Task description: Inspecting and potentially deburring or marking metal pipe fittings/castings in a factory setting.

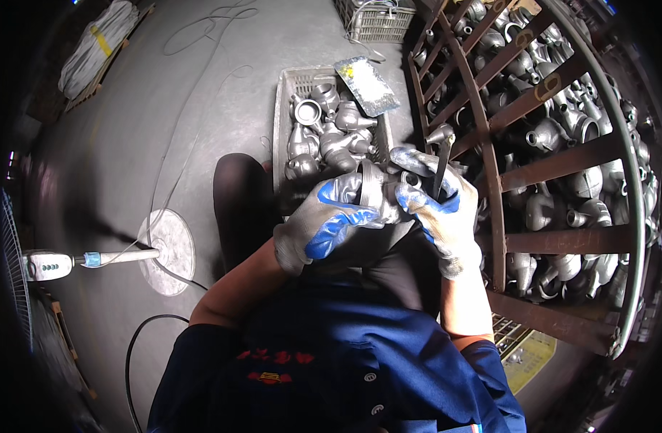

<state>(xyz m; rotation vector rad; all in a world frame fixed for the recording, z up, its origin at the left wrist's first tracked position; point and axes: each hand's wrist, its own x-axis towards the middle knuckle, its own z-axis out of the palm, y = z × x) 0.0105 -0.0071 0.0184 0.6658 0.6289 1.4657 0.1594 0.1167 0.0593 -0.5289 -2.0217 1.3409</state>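
Observation:
Both my hands wear grey gloves with blue patches. My left hand [329, 218] is wrapped round a grey metal casting [390, 206] with a ribbed, thread-like collar, held over my lap. At the casting's other side, my right hand [440, 206] grips a narrow, flat dark hand tool [443, 166] that points away from me. Its fingertips lie by a small round opening in the casting. The tool's exact kind and its lower end are hidden by the glove. Just beyond my hands stands a grey plastic crate [280, 119] filled with similar metal castings [336, 137].
A silvery, worn flat sheet [367, 86] rests on the crate's far right corner. To the right, a rusty metal rack [490, 180] holds many castings. A fan with a round base [169, 252] is at left, and cables cross the floor. Another crate [381, 27] stands farther off.

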